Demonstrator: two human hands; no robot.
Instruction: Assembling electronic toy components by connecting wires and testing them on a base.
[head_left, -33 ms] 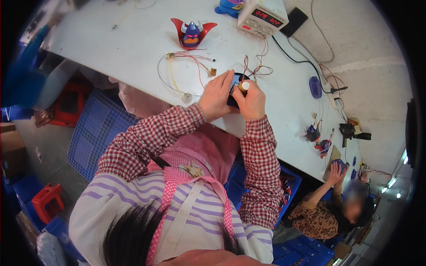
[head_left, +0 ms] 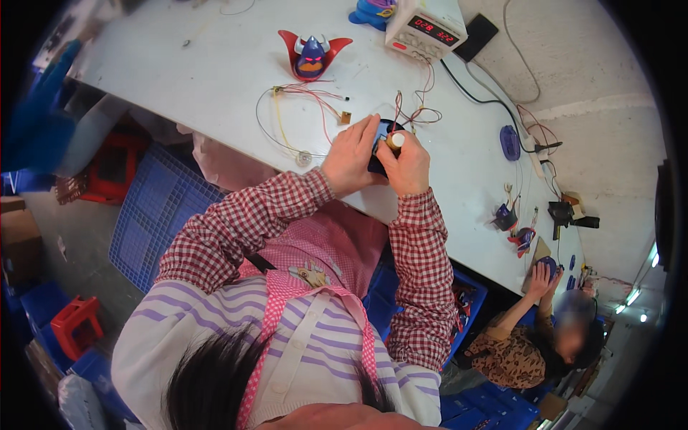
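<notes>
At the near edge of the white table, my left hand (head_left: 349,155) grips a dark blue, hollow plastic part (head_left: 385,129) from its left side. My right hand (head_left: 411,168) is closed around a short, yellowish tool with a round white end (head_left: 398,139), held over that part; its tip is hidden by my fingers. Red and dark wires (head_left: 398,107) rise from beside the part. Just beyond my left hand lies a bundle of thin wires (head_left: 290,89) with a small brown board (head_left: 345,117) and a clear round piece (head_left: 304,158).
A toy head with red wings (head_left: 310,61) stands farther back, near a white power supply (head_left: 423,32) with a lit display. A purple coil (head_left: 509,142) and toy parts (head_left: 504,215) lie on the right. Another person (head_left: 516,351) works at lower right. A blue crate (head_left: 161,215) stands at left.
</notes>
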